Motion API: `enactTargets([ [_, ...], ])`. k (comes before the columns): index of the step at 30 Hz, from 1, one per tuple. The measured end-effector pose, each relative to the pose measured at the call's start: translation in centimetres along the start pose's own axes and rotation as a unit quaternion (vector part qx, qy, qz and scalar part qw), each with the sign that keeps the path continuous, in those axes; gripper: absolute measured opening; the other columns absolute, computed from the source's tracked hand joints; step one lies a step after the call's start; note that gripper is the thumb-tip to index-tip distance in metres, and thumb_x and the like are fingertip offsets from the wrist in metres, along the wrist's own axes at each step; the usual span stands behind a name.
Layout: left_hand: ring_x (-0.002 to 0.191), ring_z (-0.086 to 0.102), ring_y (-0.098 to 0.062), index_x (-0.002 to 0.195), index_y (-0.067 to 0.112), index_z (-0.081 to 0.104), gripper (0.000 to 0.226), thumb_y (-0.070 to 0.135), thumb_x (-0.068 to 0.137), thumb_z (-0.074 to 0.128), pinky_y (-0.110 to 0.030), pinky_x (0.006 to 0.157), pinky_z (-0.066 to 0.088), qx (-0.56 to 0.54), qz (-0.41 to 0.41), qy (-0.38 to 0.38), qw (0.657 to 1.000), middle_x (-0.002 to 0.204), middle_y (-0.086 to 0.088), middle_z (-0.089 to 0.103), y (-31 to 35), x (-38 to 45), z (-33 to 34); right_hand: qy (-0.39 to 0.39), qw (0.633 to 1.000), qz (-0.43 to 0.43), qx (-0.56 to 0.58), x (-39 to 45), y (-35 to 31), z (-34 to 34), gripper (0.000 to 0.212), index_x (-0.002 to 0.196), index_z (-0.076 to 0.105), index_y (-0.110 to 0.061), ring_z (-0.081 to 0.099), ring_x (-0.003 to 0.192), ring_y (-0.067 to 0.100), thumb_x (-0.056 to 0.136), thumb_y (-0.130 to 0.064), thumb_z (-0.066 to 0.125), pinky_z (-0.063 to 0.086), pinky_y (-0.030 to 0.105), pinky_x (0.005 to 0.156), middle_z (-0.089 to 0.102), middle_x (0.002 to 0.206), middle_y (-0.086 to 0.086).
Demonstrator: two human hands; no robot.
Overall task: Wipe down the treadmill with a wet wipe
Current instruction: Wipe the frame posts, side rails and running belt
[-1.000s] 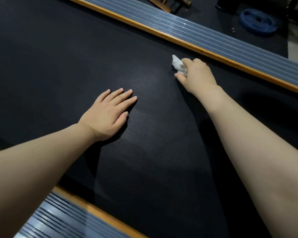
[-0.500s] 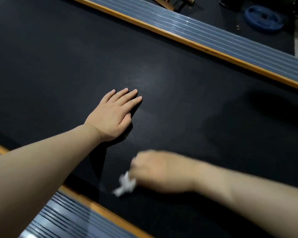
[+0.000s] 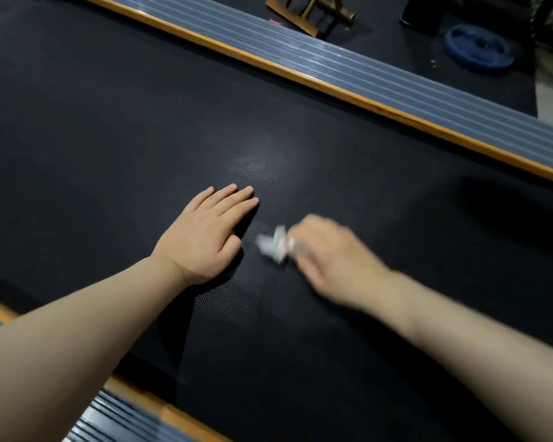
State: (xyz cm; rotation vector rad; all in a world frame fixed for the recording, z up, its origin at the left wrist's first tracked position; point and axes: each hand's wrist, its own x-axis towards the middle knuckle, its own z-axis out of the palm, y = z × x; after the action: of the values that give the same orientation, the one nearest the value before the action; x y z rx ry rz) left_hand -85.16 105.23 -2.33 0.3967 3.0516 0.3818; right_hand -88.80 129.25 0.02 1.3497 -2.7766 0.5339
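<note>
The treadmill's black textured belt (image 3: 109,129) fills most of the view. My left hand (image 3: 205,237) lies flat on the belt with its fingers straight and together. Just to its right, my right hand (image 3: 329,260) is blurred with motion and grips a crumpled white wet wipe (image 3: 273,244) against the belt. The wipe sticks out from the fingers toward my left hand, a short gap apart from it.
Grey ribbed side rails with orange edging run along the far side (image 3: 364,74) and the near side (image 3: 125,416) of the belt. Beyond the far rail, a blue weight plate (image 3: 479,51) and a wooden and brass stand (image 3: 310,14) sit on the dark floor.
My right hand swept the wipe from the far rail down to the near edge, then back up to the belt's middle beside my left hand. The left hand stayed flat in place.
</note>
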Motion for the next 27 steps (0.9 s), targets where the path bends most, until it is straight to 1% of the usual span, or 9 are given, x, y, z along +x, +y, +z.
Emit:
enactTargets([
  [4,0.147,0.026,-0.019,0.149,0.018,0.041,0.071,0.029,0.080,0.027,-0.041,0.122,0.015,-0.002,-0.019,0.029,0.999,0.157,0.003,0.034,0.1,-0.2,0.0,-0.273,0.925,-0.247,0.097,-6.6,-7.4,-0.7,0.012,0.104,0.058,-0.014,0.051,0.084,0.024,0.098,-0.017,0.048,0.047,0.037,0.073,0.055,0.098,0.005],
  [6,0.146,0.028,-0.023,0.149,0.017,0.041,0.070,0.029,0.080,0.028,-0.041,0.122,0.015,0.007,-0.038,0.040,0.998,0.157,0.001,0.036,0.1,-0.3,0.0,-0.246,0.932,-0.261,0.044,-3.2,-4.7,-0.6,0.011,0.096,0.060,-0.020,0.055,0.080,0.022,0.096,-0.025,0.050,0.043,0.033,0.069,0.058,0.091,0.002],
  [9,0.147,0.027,-0.025,0.149,0.016,0.039,0.069,0.031,0.083,0.027,-0.042,0.122,0.013,0.010,-0.069,0.050,0.996,0.157,-0.001,0.035,0.2,-0.2,0.1,-0.072,0.991,-0.038,-0.108,6.1,6.2,-0.4,0.024,0.086,0.062,-0.020,0.065,0.075,0.026,0.089,-0.039,0.047,0.050,0.031,0.060,0.062,0.077,0.002],
  [13,0.148,0.024,-0.021,0.151,0.015,0.037,0.067,0.034,0.087,0.026,-0.039,0.123,0.010,0.016,-0.104,0.069,0.992,0.158,-0.002,0.033,0.2,-0.3,0.4,0.076,0.927,0.324,-0.174,13.0,17.6,-2.4,0.023,0.112,0.058,-0.004,0.061,0.102,0.038,0.090,-0.013,0.058,0.051,0.037,0.076,0.059,0.112,0.018],
  [16,0.149,0.022,-0.018,0.151,0.014,0.036,0.068,0.035,0.088,0.024,-0.038,0.123,0.009,0.013,-0.115,0.077,0.990,0.159,-0.001,0.031,0.1,-0.3,0.4,0.118,0.911,0.373,-0.128,13.6,15.4,-1.5,0.024,0.116,0.056,-0.001,0.058,0.109,0.037,0.094,-0.009,0.051,0.046,0.038,0.083,0.057,0.120,0.019],
  [18,0.149,0.022,-0.018,0.151,0.014,0.035,0.068,0.035,0.088,0.022,-0.037,0.123,0.009,0.008,-0.121,0.078,0.990,0.159,-0.001,0.030,0.1,-0.3,0.4,0.123,0.948,0.273,-0.109,12.2,10.9,-0.4,0.022,0.108,0.061,-0.002,0.059,0.100,0.042,0.094,-0.011,0.047,0.047,0.042,0.081,0.062,0.108,0.022],
  [21,0.148,0.025,-0.020,0.150,0.014,0.038,0.069,0.034,0.086,0.018,-0.037,0.123,0.011,0.001,-0.119,0.073,0.990,0.158,-0.002,0.033,0.1,-0.3,0.5,0.056,0.998,-0.015,-0.015,5.3,0.3,0.6,0.025,0.087,0.066,-0.004,0.061,0.073,0.039,0.089,-0.016,0.043,0.053,0.045,0.062,0.062,0.081,0.018],
  [24,0.148,0.026,-0.018,0.148,0.015,0.041,0.071,0.031,0.084,0.015,-0.033,0.123,0.011,-0.029,-0.119,0.076,0.989,0.158,0.000,0.033,-0.2,-0.2,0.3,-0.227,0.946,-0.212,0.088,-2.2,-7.9,-0.1,0.018,0.095,0.066,-0.004,0.059,0.072,0.033,0.093,-0.011,0.049,0.051,0.041,0.061,0.062,0.084,0.017],
  [27,0.147,0.026,-0.018,0.147,0.015,0.042,0.064,0.021,0.087,0.023,-0.031,0.122,0.011,-0.046,-0.121,0.080,0.988,0.157,0.000,0.033,-0.4,-0.1,0.3,-0.274,0.914,-0.290,0.079,-0.8,-7.1,0.4,0.009,0.088,0.063,-0.019,0.058,0.077,0.022,0.094,-0.018,0.056,0.042,0.031,0.066,0.060,0.083,0.002],
])
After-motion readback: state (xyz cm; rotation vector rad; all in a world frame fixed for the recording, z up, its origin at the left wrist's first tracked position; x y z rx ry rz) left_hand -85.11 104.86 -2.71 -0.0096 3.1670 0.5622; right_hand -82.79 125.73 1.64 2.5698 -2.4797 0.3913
